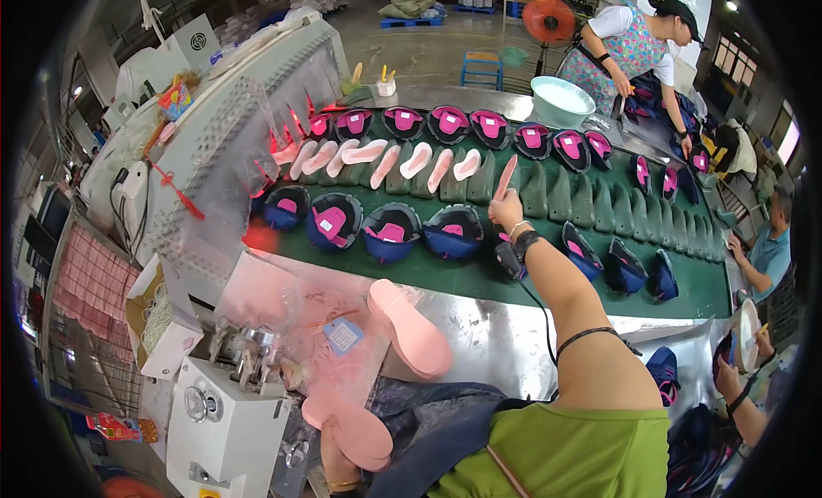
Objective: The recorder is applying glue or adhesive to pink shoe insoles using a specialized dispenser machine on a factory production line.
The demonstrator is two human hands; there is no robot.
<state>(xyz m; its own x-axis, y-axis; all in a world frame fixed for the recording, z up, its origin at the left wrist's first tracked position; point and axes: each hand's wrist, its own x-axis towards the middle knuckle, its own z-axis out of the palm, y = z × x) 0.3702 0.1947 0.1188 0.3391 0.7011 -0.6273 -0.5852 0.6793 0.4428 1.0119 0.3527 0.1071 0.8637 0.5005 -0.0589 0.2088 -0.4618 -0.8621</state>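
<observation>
grips a thin pink foam-like insole [507,178] in the right hand [507,210], near curved dark-green shoe lasts [559,198]; clasps stacked flat pink insoles [353,431] in the left hand [333,457].

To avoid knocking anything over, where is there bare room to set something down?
Bare metal tabletop shows between the loose pink insoles and the black cable. A smaller patch of green belt lies right of the near row's last blue shoe upper. It is crowded along the green shoe lasts.
</observation>
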